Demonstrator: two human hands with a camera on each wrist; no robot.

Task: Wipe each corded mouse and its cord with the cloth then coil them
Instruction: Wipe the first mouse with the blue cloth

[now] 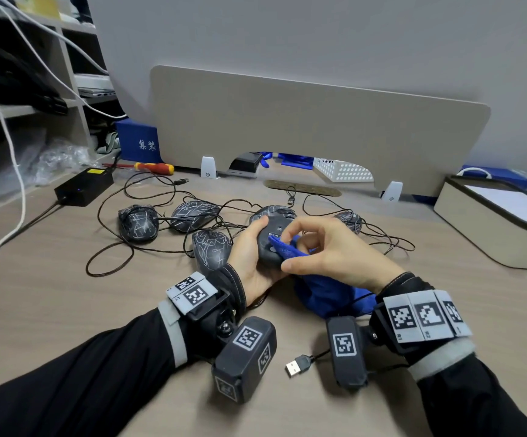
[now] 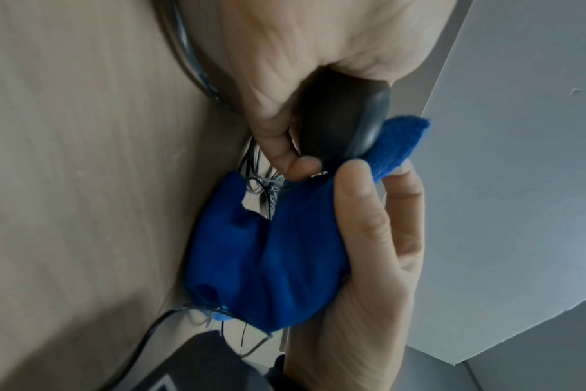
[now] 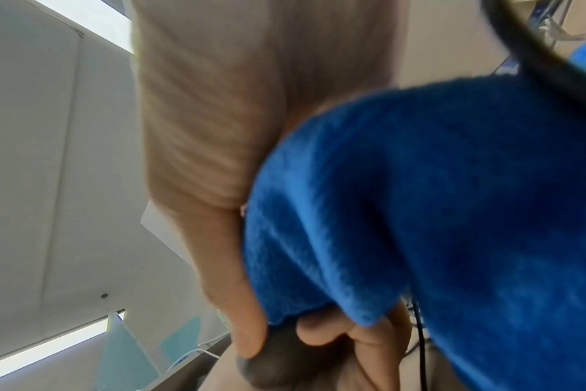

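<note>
The mouse being wiped sits underside-up in the left hand, just above the surface, with the thumb curled over its far end and the other fingers wrapped underneath. Against its underside the right hand presses a fold of the blue cloth, pinched between thumb and curled fingers; the rest of the cloth hangs down from that hand and bunches on the surface below the wrist. A USB plug on a black cord lies near the wrist cameras. Beyond the hands four more mice lie among loose, tangled cords: one just beside the left hand, two further left, and one behind the right hand. Further back stand a black power adapter, a red-and-yellow screwdriver and a beige divider panel.
</note>
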